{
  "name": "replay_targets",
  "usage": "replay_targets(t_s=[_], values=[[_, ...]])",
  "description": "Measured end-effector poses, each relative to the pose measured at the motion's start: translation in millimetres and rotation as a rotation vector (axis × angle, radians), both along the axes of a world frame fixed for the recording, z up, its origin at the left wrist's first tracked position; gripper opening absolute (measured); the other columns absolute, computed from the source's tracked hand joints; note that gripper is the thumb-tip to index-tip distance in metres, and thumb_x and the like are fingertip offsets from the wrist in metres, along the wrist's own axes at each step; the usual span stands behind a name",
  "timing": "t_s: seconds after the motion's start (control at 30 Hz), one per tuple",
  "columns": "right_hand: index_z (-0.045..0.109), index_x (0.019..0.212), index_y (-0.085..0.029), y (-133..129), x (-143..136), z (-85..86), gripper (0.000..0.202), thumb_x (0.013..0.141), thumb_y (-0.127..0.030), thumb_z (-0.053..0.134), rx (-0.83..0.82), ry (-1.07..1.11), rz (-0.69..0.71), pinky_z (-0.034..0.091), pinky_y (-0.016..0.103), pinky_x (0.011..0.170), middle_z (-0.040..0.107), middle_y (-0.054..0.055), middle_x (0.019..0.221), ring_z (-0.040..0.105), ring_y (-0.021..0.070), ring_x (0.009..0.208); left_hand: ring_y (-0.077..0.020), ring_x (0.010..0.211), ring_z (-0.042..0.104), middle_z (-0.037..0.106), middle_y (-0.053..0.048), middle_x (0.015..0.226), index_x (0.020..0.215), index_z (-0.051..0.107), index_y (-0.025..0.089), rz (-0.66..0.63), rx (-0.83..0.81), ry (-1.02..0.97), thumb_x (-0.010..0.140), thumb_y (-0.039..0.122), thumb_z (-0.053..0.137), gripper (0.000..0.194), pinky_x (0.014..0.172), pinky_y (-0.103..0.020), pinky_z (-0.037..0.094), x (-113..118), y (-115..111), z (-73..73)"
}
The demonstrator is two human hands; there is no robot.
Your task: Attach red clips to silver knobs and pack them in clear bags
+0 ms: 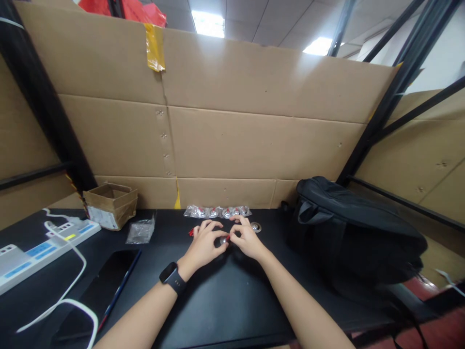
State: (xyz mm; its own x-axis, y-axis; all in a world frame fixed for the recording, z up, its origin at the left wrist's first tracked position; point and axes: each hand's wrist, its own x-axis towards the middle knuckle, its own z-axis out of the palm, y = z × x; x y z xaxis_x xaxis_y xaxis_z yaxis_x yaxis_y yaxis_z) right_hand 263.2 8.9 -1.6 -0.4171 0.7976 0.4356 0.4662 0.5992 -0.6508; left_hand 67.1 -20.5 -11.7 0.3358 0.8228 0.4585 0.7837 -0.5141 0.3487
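Over the middle of the black tabletop, my left hand, with a dark watch on its wrist, has its thumb and fingers closed around a small round silver disc. My right hand meets it from the other side, thumb and index finger pinching a small red piece at the disc. The fingers partly hide both. Another silver disc with a round centre lies just beyond my right hand. Small red pieces show beside my left fingers. Behind both hands, several clear packets with silver and red parts form a row.
To the left are a clear plastic bag, an opened cardboard box, a dark tablet-like device and a white power strip with cables. A black backpack fills the right side. Cardboard panels wall off the back.
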Motion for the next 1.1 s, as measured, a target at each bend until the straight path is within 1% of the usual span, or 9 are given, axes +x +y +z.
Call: replay_targets(t_s=[0.2,0.27,0.37,0.5,0.6,0.67,0.73,0.87,1.1], values=[[0.070,0.073,-0.021,4,2,-6.2,0.014,0.085,-0.022,0.063,-0.022,-0.086,-0.017,0.035,0.041,0.105,0.057,0.006,0.121,0.048,0.0236,0.116,-0.0270,0.120,0.045,0.061,-0.003,0.126,0.111,0.068,0.034,-0.055,-0.060,-0.012,0.092,0.042,0.056,0.024,0.092,-0.043,0.035,-7,5,-4.8],[0.070,0.073,-0.021,6,3,-9.0,0.017,0.088,-0.024,0.062,0.004,-0.121,-0.023,0.036,0.040,0.103,0.058,0.006,0.119,0.050,0.0231,0.113,-0.0256,0.118,0.047,0.062,-0.003,0.124,0.115,0.066,0.034,-0.016,-0.053,-0.010,0.095,0.036,0.050,0.025,0.090,-0.042,0.035,-13,10,-4.9],[0.068,0.075,-0.020,10,7,-11.0,0.023,0.093,-0.027,0.055,0.047,-0.182,-0.055,0.038,0.038,0.099,0.060,0.006,0.114,0.052,0.0216,0.107,-0.0257,0.118,0.047,0.064,-0.004,0.122,0.114,0.065,0.032,0.127,-0.001,0.020,0.095,0.021,0.043,0.031,0.090,-0.043,0.034,-31,21,-3.7],[0.066,0.099,-0.024,18,25,-10.7,0.013,0.089,-0.023,0.057,0.042,-0.344,-0.233,0.038,0.040,0.093,0.061,0.006,0.117,0.051,0.0233,0.108,-0.0290,0.115,0.048,0.067,-0.006,0.117,0.102,0.069,0.028,0.311,-0.019,0.063,0.086,0.019,0.051,0.025,0.090,-0.045,0.033,-57,30,-1.3],[0.060,0.119,-0.026,25,44,-11.9,0.038,0.081,-0.021,0.063,0.004,-0.447,-0.373,0.034,0.044,0.095,0.053,0.009,0.134,0.044,0.0289,0.122,-0.0304,0.112,0.048,0.068,-0.006,0.111,0.091,0.071,0.027,0.337,-0.081,0.096,0.080,0.026,0.060,0.016,0.090,-0.045,0.033,-68,31,0.3],[0.057,0.126,-0.026,30,57,-13.4,0.045,0.081,-0.021,0.062,-0.038,-0.485,-0.424,0.033,0.044,0.094,0.051,0.010,0.139,0.043,0.0308,0.124,-0.0310,0.113,0.047,0.068,-0.006,0.111,0.088,0.072,0.028,0.322,-0.097,0.118,0.077,0.030,0.064,0.014,0.091,-0.045,0.033,-70,30,0.6],[0.057,0.126,-0.027,33,66,-14.7,0.044,0.083,-0.021,0.060,-0.088,-0.509,-0.441,0.033,0.043,0.091,0.056,0.010,0.135,0.047,0.0305,0.121,-0.0313,0.113,0.047,0.067,-0.006,0.111,0.089,0.073,0.028,0.322,-0.095,0.132,0.075,0.031,0.065,0.016,0.091,-0.045,0.032,-70,28,0.1],[0.063,0.114,-0.029,35,72,-14.7,0.029,0.087,-0.023,0.057,-0.128,-0.525,-0.441,0.032,0.040,0.087,0.065,0.006,0.118,0.055,0.0272,0.109,-0.0311,0.110,0.047,0.067,-0.006,0.108,0.086,0.073,0.028,0.347,-0.087,0.144,0.077,0.030,0.066,0.012,0.091,-0.045,0.032,-69,27,-2.1],[0.065,0.108,-0.028,36,72,-14.7,0.024,0.085,-0.023,0.061,-0.100,-0.487,-0.440,0.032,0.037,0.085,0.068,0.004,0.111,0.058,0.0250,0.106,-0.0301,0.110,0.048,0.068,-0.006,0.104,0.076,0.071,0.026,0.326,-0.058,0.121,0.081,0.025,0.062,0.010,0.090,-0.044,0.031,-64,25,-2.7]])
